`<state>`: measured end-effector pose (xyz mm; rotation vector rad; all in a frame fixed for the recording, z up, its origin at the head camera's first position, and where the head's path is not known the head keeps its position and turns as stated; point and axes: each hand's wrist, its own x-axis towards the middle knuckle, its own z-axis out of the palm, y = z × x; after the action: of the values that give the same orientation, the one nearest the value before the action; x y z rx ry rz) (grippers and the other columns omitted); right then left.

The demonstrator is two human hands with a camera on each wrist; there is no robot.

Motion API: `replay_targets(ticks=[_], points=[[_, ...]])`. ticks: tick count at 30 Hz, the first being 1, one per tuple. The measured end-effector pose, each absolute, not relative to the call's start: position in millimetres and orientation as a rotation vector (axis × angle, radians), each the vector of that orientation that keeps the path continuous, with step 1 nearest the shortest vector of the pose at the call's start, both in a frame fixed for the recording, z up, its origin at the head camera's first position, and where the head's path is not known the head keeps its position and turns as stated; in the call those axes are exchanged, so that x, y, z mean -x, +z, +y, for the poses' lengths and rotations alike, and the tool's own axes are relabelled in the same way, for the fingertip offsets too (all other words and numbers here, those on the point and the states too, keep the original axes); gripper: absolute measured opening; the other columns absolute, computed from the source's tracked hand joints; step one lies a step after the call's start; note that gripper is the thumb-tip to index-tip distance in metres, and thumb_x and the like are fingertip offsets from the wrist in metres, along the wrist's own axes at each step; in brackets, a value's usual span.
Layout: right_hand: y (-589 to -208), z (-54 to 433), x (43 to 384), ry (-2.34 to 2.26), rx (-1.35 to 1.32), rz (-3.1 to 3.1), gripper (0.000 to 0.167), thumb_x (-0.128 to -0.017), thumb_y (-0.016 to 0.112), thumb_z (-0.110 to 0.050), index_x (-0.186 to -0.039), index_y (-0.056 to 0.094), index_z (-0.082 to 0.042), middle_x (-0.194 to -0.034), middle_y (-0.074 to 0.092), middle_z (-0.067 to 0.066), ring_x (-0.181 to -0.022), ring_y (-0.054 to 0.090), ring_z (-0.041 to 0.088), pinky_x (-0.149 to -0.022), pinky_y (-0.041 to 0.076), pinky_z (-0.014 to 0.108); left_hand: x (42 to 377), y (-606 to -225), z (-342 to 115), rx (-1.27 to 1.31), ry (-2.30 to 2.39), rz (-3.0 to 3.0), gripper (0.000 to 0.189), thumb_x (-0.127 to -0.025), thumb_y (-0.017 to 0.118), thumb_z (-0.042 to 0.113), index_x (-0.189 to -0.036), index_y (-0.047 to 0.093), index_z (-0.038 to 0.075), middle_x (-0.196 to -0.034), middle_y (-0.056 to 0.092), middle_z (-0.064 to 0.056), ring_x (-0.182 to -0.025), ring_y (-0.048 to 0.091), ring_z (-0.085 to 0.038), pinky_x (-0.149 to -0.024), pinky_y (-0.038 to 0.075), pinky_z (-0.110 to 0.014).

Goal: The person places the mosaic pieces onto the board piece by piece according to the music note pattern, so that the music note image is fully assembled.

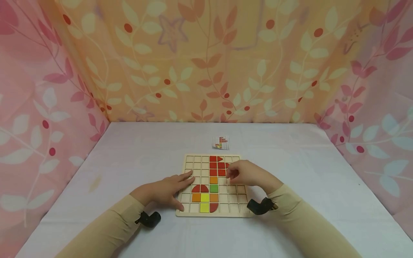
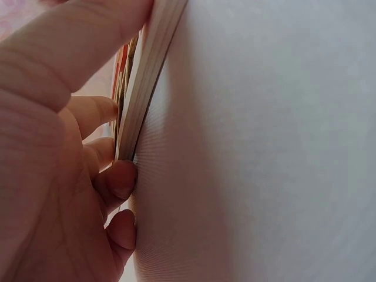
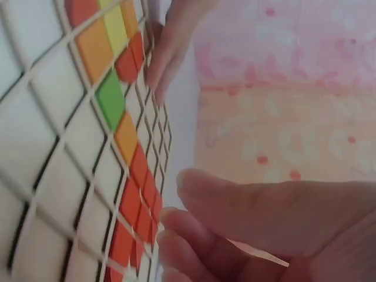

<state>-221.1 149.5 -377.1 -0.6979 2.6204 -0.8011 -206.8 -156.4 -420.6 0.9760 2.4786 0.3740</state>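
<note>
A wooden grid board point(image 1: 233, 211) lies flat on the white cloth with coloured pieces in its cells. Red pieces point(image 1: 213, 165) fill a group near the top, above an orange square point(image 1: 213, 180) and a green square point(image 1: 214, 188). Yellow squares point(image 1: 204, 202) and red quarter-rounds point(image 1: 196, 189) sit lower down. My left hand point(image 1: 166, 190) rests spread along the board's left edge, thumb at its lower corner. Over the right side hovers my right hand point(image 1: 246, 174), fingers loosely bent beside the red pieces; the right wrist view shows nothing between thumb and fingertips.
Behind the board lies a small printed card point(image 1: 221, 142) with a coloured grid picture. A black wrist-worn device point(image 1: 259, 206) hangs below the right cuff, another point(image 1: 150, 219) below the left. Patterned curtains point(image 1: 206, 61) enclose the table's back and sides.
</note>
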Motion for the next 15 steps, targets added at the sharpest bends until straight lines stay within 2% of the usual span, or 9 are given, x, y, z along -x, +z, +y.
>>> replay_targets(ticks=[15], points=[[-364.2,264.9,207.4,-0.709,0.412,2.678,0.011,-0.077,0.067,-0.003,-0.088,0.064,-0.005,-0.071,0.055,0.0,-0.067,0.049,0.015,-0.058,0.041,0.029,208.2,-422.7,-156.2,-0.993,0.349,2.481,0.099,-0.069,0.063,0.063,-0.148,0.013,0.027,-0.154,-0.002,0.004,-0.138,0.014,-0.029,-0.105,0.02,-0.051]])
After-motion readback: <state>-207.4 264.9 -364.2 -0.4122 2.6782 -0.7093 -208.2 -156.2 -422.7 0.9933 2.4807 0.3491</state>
